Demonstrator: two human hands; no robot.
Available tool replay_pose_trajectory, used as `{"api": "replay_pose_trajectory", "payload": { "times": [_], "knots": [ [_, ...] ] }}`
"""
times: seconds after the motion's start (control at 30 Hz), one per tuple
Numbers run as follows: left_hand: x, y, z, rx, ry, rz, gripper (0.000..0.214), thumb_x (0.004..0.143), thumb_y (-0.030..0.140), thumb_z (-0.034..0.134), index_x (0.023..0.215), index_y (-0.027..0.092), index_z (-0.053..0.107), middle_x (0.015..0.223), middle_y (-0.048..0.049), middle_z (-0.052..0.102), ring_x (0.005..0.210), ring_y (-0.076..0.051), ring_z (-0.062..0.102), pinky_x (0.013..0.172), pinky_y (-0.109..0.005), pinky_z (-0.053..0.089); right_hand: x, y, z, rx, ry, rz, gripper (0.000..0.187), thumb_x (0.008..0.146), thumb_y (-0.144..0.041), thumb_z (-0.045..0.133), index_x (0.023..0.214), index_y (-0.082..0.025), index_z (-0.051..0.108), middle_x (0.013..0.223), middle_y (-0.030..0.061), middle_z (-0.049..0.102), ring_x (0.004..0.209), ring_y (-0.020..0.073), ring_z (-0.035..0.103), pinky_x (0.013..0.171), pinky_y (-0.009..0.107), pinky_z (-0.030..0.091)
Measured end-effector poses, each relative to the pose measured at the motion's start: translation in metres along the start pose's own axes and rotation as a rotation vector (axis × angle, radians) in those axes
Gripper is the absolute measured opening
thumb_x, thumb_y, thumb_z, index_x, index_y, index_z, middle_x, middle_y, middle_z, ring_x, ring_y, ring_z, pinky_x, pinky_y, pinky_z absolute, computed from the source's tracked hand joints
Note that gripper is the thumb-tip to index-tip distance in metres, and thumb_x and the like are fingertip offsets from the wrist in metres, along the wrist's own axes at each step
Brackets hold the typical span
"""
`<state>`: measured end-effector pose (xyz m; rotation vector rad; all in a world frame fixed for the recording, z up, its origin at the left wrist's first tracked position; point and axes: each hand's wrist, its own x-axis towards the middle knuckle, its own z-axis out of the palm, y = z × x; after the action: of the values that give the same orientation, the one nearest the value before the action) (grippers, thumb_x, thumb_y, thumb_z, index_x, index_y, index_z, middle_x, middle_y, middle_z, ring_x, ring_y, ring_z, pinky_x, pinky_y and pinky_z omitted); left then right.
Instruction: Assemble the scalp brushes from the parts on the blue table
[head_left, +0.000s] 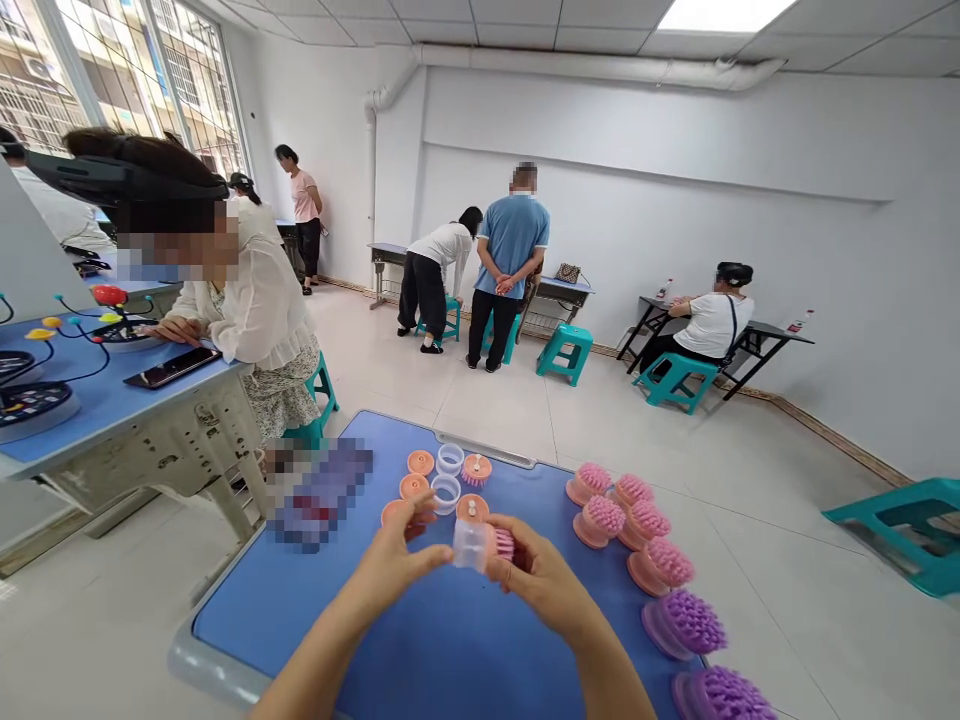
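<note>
In the head view my right hand (536, 575) grips a scrub brush head (501, 543) with an orange base and pink bristles, held sideways above the table. A clear plastic ring (470, 545) sits against its base, facing left. My left hand (401, 550) is open beside the ring, fingers and thumb apart; whether the thumb touches the ring I cannot tell. Just beyond lie orange caps (421, 462), two clear rings (450, 459) and two orange pieces with bristles underneath (477, 468). The nearest cap is partly hidden by my left hand.
Several assembled pink brushes (660, 565) and two purple brushes (686, 622) line the right side of the blue table (300, 610). A blurred patch (322, 495) covers something at the left edge. A person (255, 290) sits at the left desk; other people and green stools (566, 352) are behind.
</note>
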<state>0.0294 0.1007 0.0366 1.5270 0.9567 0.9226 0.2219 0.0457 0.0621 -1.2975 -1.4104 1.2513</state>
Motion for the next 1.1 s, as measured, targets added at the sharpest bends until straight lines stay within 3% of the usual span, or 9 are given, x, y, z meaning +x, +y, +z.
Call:
{"api": "replay_pose_trajectory", "payload": {
  "times": [0.13, 0.23, 0.3, 0.67, 0.87, 1.1],
  "knots": [
    [0.010, -0.006, -0.018, 0.433, 0.222, -0.056, 0.048, 0.073, 0.035, 0.056, 0.116, 0.016, 0.049, 0.120, -0.0105, 0.054, 0.112, -0.025, 0.049, 0.093, -0.036, 0.039, 0.001, 0.000, -0.003, 0.039, 0.089, -0.015, 0.043, 0.074, -0.041, 0.062, 0.110, -0.020, 0.054, 0.077, 0.0009, 0.057, 0.066, 0.0139, 0.052, 0.056, 0.025, 0.045],
    [0.013, -0.012, -0.024, 0.814, 0.262, -0.106, 0.047, 0.073, 0.030, 0.056, 0.117, 0.014, 0.050, 0.123, -0.0116, 0.052, 0.116, -0.027, 0.044, 0.096, -0.038, 0.035, 0.000, 0.001, -0.004, 0.055, 0.122, -0.032, 0.042, 0.073, -0.040, 0.063, 0.109, -0.020, 0.055, 0.077, 0.0012, 0.058, 0.067, 0.0139, 0.051, 0.057, 0.026, 0.046],
    [0.013, -0.017, -0.024, 0.887, 0.250, -0.116, 0.050, 0.070, 0.028, 0.060, 0.116, 0.012, 0.052, 0.123, -0.0134, 0.052, 0.117, -0.030, 0.042, 0.097, -0.039, 0.033, 0.000, 0.001, -0.005, 0.058, 0.135, -0.032, 0.042, 0.073, -0.041, 0.063, 0.109, -0.020, 0.055, 0.078, 0.0016, 0.059, 0.067, 0.0142, 0.052, 0.057, 0.027, 0.046],
    [0.008, -0.016, -0.015, 0.874, 0.125, -0.062, 0.044, 0.076, 0.026, 0.052, 0.118, 0.016, 0.050, 0.114, -0.0110, 0.060, 0.107, -0.026, 0.052, 0.089, -0.035, 0.041, 0.002, 0.000, 0.000, 0.074, 0.090, -0.046, 0.044, 0.070, -0.039, 0.066, 0.108, -0.019, 0.056, 0.077, 0.0018, 0.060, 0.066, 0.0148, 0.054, 0.056, 0.027, 0.045],
    [-0.002, -0.008, 0.001, 0.561, -0.053, 0.151, 0.050, 0.072, 0.028, 0.058, 0.120, 0.023, 0.046, 0.121, -0.0069, 0.055, 0.110, -0.022, 0.051, 0.093, -0.035, 0.040, 0.002, 0.003, 0.001, 0.117, -0.015, -0.102, 0.044, 0.068, -0.035, 0.069, 0.108, -0.023, 0.056, 0.095, 0.0039, 0.061, 0.080, 0.0178, 0.056, 0.069, 0.030, 0.046],
    [-0.007, 0.005, 0.003, 0.360, -0.039, 0.180, 0.049, 0.067, 0.022, 0.059, 0.114, 0.019, 0.047, 0.114, -0.0082, 0.058, 0.105, -0.024, 0.054, 0.092, -0.037, 0.042, 0.001, 0.005, -0.003, 0.102, -0.033, -0.077, 0.042, 0.071, -0.033, 0.068, 0.109, -0.024, 0.054, 0.094, 0.0032, 0.060, 0.082, 0.0174, 0.055, 0.071, 0.030, 0.046]
  ]
}}
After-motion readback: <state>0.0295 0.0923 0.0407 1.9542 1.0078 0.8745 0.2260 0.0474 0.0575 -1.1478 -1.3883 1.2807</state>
